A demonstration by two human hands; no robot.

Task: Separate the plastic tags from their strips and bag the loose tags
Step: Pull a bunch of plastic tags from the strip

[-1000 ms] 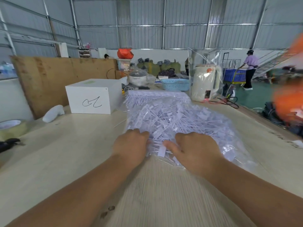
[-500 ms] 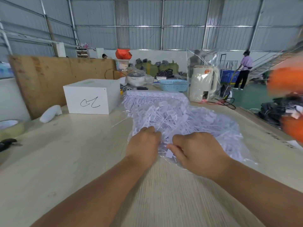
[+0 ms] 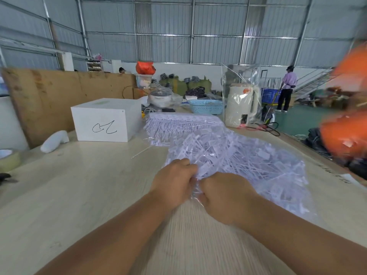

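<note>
A clear plastic bag [image 3: 258, 167] stuffed with loose white plastic tags lies on the pale wooden table [image 3: 79, 185] in front of me. My left hand [image 3: 172, 183] and my right hand [image 3: 224, 197] are side by side at the bag's near end, both with fingers curled, gripping the gathered plastic of its mouth. Behind the bag, a stack of white tag strips [image 3: 178, 122] with the tags attached lies on the table. One thin loose strip [image 3: 141, 151] lies to the left of the bag.
A white box [image 3: 105, 120] with a black scribble stands at the left rear, with a white object [image 3: 54, 140] beside it. Tape rolls [image 3: 8, 158] sit at the left edge. A blue basket [image 3: 206, 106] and a bagged cream kettle [image 3: 241, 105] stand behind. Blurred orange items [image 3: 345, 132] are at the right.
My two hands have drawn together at the bag's near end, bunching its mouth between them. The bag has shifted slightly right and away from me.
</note>
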